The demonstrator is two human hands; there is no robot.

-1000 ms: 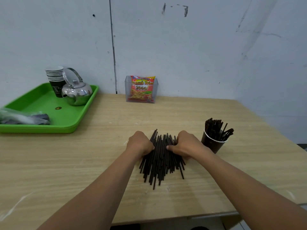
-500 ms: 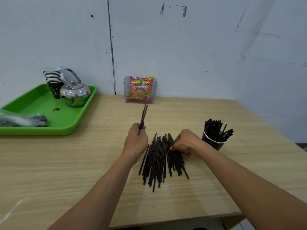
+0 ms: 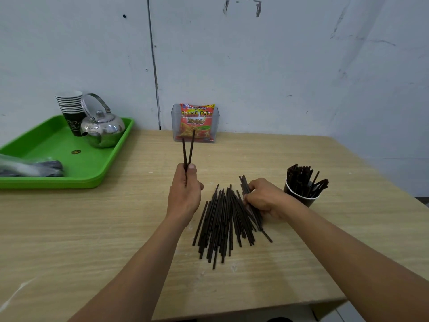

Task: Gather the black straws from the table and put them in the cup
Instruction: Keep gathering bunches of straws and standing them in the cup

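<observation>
So, head view: one camera looked down over both forearms.
Cup: the black paper cup with a white rim (image 3: pixel 299 199) stood upright on the pale wood-grain table (image 3: pixel 92 228), with many straws standing in it.
Pile: the loose heap of thin black plastic straws (image 3: pixel 220 226) lay flat on the table just left of the cup, roughly parallel and fanned at the near ends.
Left hand: the left hand (image 3: pixel 185 194) hung in the air left of the cup, beyond the heap. Its thumb and fingers pinched two straws (image 3: pixel 188 149) near their lower ends, and the tips splayed apart upward.
Right hand: the right hand (image 3: pixel 267 198) sat between heap and cup, fingers curled round a small bundle (image 3: pixel 243 184) at the heap's cup-side edge.
Handling: probably very light, and stiff enough to stand unsupported. They looked smooth, likely to roll or slip from a loose grasp, and might kink if squeezed hard.
Where to hold: best round the middle of an aligned bundle, ends evened, so it drops upright into the cup.
</observation>
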